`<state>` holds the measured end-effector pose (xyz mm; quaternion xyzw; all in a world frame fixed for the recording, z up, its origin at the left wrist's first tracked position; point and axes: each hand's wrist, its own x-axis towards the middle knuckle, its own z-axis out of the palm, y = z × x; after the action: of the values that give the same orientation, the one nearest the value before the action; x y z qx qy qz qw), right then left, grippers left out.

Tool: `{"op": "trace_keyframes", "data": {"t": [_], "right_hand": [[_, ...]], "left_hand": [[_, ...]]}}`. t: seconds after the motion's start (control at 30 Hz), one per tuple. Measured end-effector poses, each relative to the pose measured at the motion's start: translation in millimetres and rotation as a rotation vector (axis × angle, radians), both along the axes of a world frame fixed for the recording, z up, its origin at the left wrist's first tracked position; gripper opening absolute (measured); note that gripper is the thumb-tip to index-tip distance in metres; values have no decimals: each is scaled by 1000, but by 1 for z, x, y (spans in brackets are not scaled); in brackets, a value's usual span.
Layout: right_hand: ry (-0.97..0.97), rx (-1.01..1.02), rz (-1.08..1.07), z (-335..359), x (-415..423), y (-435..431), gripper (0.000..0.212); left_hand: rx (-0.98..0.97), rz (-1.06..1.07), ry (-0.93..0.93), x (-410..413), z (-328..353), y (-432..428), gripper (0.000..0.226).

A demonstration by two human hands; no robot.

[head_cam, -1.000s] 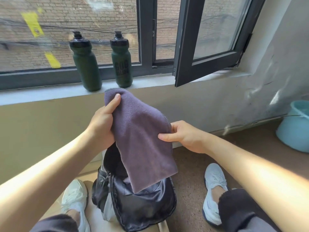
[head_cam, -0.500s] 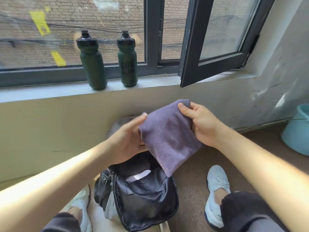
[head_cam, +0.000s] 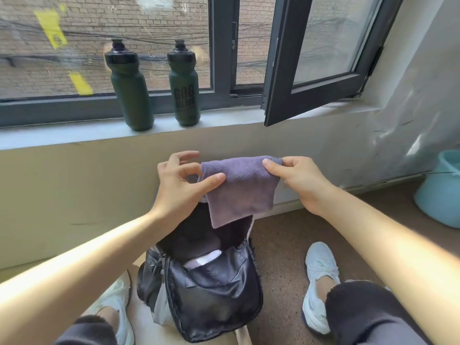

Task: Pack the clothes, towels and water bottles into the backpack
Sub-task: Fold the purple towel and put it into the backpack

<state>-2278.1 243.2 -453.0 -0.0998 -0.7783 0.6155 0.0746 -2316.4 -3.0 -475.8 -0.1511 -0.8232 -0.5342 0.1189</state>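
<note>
A folded purple towel hangs in the air above the open black backpack, which stands on the floor between my feet. My left hand pinches the towel's left top corner with thumb and a finger, the other fingers spread. My right hand pinches its right top corner. Something white shows inside the backpack's mouth. Two dark green water bottles, one at the left and one at the right, stand upright on the windowsill.
An open black window sash juts into the room above the sill at the right. A light blue bucket sits on the brown floor by the right wall. My white shoes flank the backpack.
The towel has gone from one long hanging piece to a shorter folded one. My hands have moved to its top corners and now hold it spread above the backpack.
</note>
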Motion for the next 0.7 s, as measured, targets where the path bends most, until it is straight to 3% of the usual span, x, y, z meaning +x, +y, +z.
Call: {"op": "trace_keyframes", "data": {"t": [0.13, 0.2, 0.27, 0.4, 0.57, 0.7], "right_hand": [[40, -125, 95, 8, -1, -2, 41], [28, -208, 146, 10, -1, -2, 50], [11, -298, 194, 10, 1, -4, 46], [-15, -328, 250, 7, 4, -6, 35], [-23, -324, 306, 6, 5, -8, 61], [-3, -320, 330, 6, 6, -9, 68]], "left_hand": [[330, -199, -176, 1, 8, -1, 23], [403, -272, -234, 0, 10, -2, 18], [416, -335, -279, 0, 10, -4, 13], [370, -374, -305, -3, 3, -5, 42], [385, -377, -382, -7, 4, -8, 62], [421, -358, -423, -8, 6, -11, 70]]}}
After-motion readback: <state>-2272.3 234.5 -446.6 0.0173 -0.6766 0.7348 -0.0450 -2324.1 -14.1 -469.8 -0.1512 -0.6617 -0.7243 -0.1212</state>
